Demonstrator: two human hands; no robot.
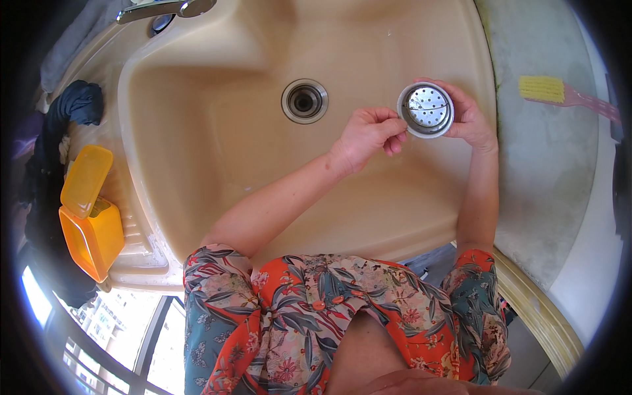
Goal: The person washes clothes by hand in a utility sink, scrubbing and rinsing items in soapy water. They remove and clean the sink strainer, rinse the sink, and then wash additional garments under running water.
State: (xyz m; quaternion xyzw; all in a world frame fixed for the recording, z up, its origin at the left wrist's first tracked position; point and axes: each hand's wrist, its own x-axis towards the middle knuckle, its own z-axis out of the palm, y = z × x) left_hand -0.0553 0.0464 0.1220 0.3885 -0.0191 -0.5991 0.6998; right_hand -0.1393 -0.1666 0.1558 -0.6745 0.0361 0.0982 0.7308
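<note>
Over the right part of a beige sink basin (237,143), my right hand (466,116) grips a round metal-looking cup (427,132) by its outer side. Its opening faces the camera and shows a perforated metal disc (427,106) inside. My left hand (374,134) is at the cup's lower left rim, thumb and forefinger pinched together there, the other fingers curled. Whether those fingertips hold anything small cannot be told. A metal drain (304,101) lies left of both hands.
A chrome faucet (165,9) is at the top left. An orange plastic container (106,237) with a yellow lid (86,180) and dark cloth (84,103) lie on the left ledge. A pink-handled brush with yellow bristles (542,89) rests on the right counter (543,173).
</note>
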